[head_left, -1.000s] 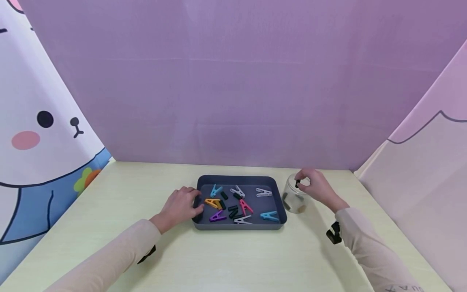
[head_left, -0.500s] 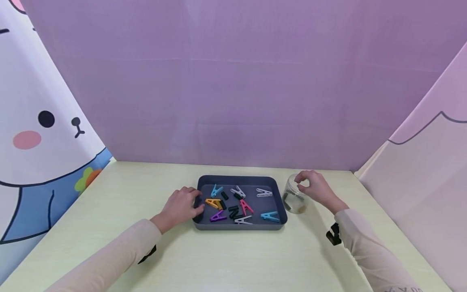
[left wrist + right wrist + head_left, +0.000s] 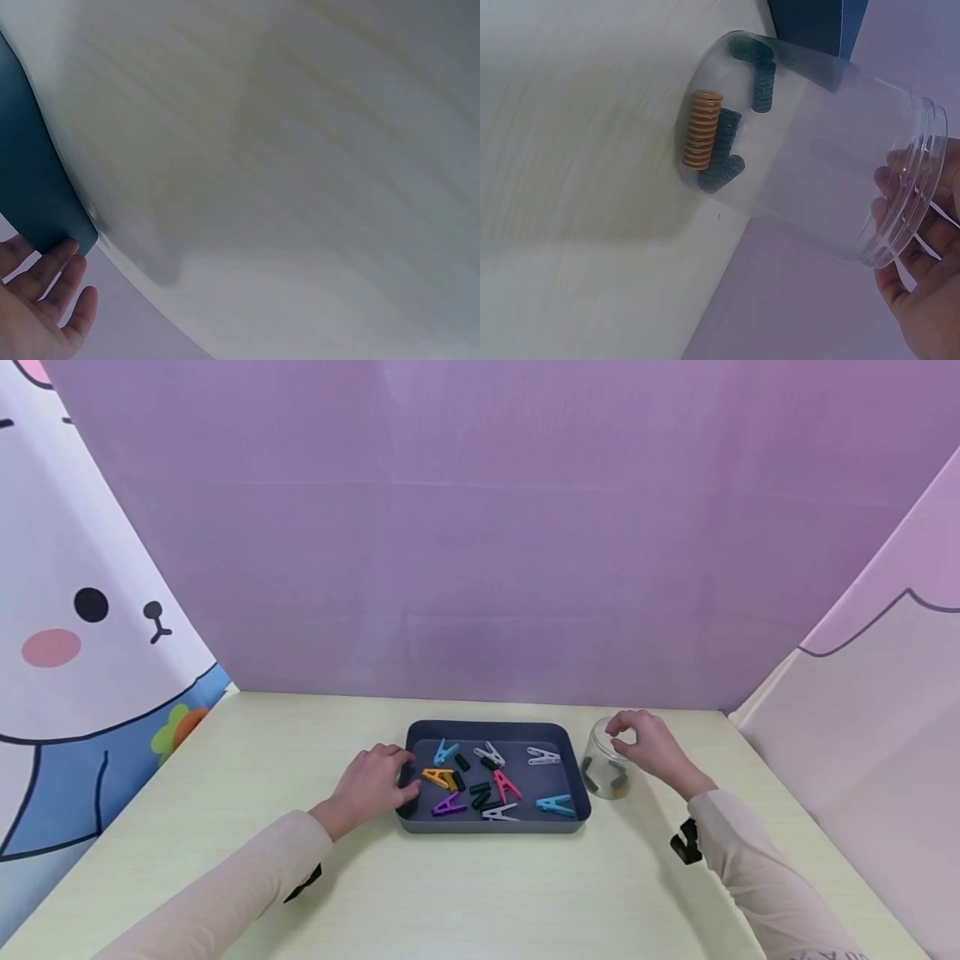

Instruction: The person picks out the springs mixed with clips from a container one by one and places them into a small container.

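In the head view, my left hand (image 3: 371,783) rests at the left edge of a dark grey tray (image 3: 491,827). Its fingers are spread and loosely bent, and some touch the tray wall (image 3: 37,165) in the left wrist view. My right hand (image 3: 651,750) is at the mouth of a clear jar (image 3: 606,768), thumb and fingers curved with a gap and no spring visible between them. Inside the jar lie an orange spring (image 3: 703,130) and several dark green springs (image 3: 763,86). Several dark springs (image 3: 480,788) and an orange-brown one lie in the tray.
Several spring-less plastic clip pieces lie in the tray too: yellow (image 3: 437,777), purple (image 3: 448,805), pink (image 3: 506,785), blue (image 3: 555,804) and white (image 3: 543,756). The jar stands just right of the tray on a pale wooden table (image 3: 480,893). A purple backdrop (image 3: 480,543) rises behind.
The dark spring pinched in my right hand over the jar has been let go, and the fingers have parted slightly. My left hand and the tray have stayed in place.
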`<state>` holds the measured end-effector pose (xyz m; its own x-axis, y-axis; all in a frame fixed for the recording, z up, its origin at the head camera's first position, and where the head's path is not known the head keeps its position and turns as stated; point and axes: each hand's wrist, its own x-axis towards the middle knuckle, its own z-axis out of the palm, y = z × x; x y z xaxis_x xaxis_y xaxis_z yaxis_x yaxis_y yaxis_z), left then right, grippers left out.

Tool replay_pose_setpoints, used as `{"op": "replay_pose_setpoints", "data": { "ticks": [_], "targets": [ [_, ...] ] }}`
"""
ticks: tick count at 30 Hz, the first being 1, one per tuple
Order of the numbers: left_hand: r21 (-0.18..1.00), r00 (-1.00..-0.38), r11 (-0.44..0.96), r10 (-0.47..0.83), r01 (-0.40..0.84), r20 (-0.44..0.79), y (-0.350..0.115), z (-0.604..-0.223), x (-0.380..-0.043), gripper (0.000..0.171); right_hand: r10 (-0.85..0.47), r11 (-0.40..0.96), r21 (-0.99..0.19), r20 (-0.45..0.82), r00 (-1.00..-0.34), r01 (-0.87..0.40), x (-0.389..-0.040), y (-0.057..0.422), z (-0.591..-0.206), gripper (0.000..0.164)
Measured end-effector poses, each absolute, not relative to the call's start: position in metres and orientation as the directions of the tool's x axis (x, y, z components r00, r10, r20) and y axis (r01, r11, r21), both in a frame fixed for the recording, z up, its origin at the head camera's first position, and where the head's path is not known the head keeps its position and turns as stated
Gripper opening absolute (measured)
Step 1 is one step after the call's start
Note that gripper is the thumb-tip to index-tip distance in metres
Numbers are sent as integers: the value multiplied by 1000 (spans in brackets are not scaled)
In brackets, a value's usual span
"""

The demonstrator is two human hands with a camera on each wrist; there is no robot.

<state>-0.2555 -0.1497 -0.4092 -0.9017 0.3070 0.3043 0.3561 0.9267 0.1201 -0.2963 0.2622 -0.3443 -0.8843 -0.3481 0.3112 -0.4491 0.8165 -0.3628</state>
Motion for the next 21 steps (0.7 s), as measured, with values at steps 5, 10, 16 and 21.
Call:
{"op": "replay_pose_setpoints", "data": {
  "ticks": [5, 10, 16, 21],
  "targets": [
    [121, -905, 927, 307, 354, 295, -150, -411, -257, 45, -352, 812, -363, 320, -879, -457, -297, 261, -343, 13],
    [124, -905, 926, 308, 356, 294, -150, -411, -257, 45, -359, 808, -358, 331, -873, -468, -297, 259, -337, 15],
    [127, -904, 925, 310, 358, 294, -151, -411, -258, 45, -373, 813, -328, 340, -863, -481, -297, 250, -328, 15],
    [128, -906, 925, 310, 358, 289, -152, -412, -260, 45, -410, 801, -295, 363, -836, -521, -294, 238, -321, 15]
  ]
}}
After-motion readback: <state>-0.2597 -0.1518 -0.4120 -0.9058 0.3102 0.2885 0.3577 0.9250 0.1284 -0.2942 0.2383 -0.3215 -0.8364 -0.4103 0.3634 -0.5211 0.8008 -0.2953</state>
